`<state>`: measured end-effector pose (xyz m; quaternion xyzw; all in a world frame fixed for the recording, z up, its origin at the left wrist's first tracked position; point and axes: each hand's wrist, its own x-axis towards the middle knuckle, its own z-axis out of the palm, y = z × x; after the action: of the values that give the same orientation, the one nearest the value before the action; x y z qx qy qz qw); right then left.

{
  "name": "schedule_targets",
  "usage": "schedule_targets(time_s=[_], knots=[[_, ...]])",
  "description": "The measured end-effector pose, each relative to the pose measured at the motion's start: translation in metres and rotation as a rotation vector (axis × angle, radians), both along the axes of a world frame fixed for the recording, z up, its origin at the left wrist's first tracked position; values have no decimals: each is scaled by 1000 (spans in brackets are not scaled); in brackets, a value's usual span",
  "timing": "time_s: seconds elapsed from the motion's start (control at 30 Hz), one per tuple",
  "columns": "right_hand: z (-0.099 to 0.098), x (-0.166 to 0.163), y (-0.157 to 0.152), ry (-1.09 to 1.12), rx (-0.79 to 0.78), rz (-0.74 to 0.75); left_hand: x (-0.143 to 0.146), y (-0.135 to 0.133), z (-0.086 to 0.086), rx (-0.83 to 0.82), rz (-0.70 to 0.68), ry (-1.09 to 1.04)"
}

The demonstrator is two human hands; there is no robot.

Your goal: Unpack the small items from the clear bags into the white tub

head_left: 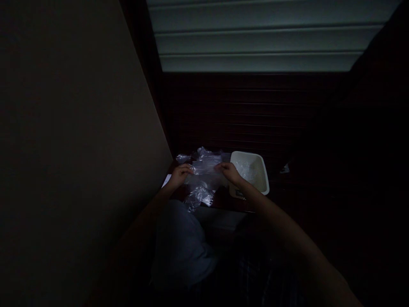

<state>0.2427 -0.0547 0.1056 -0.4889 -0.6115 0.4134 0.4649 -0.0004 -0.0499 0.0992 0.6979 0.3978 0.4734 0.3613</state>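
Observation:
Between my two hands stretches a clear plastic bag (206, 166), held by its left and right sides. My left hand (181, 174) pinches the left edge, fingers closed. Thumb and fingers of my right hand (229, 171) close on the right edge, close to the white tub's left rim. Under and around the held bag lie more crumpled clear plastic bags (200, 195) on the dark table (223, 200). Dim light blurs where one sheet of plastic ends and another begins.
A white tub (266, 181) with clear plastic inside stands at the right. A wall (79, 106) runs along the left, and a slatted dark panel (243, 102) with a pale shutter (255, 42) rises behind. Some white paper (166, 180) lies at the table's left.

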Motion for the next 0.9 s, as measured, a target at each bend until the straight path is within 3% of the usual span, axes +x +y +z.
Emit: schedule_targets(time_s=[0.2, 0.5, 0.6, 0.77, 0.9], knots=[[1, -2, 1, -8, -26, -8, -1, -1, 2, 93, -21, 65], [11, -5, -4, 123, -126, -3, 0, -4, 7, 13, -22, 60], [11, -7, -3, 113, -100, 3, 2, -9, 10, -78, -26, -15], [6, -12, 1, 69, -26, -9, 10, -8, 5, -241, 99, -157], [3, -14, 3, 168, -27, -33, 12, -3, -3, -287, 124, -336]])
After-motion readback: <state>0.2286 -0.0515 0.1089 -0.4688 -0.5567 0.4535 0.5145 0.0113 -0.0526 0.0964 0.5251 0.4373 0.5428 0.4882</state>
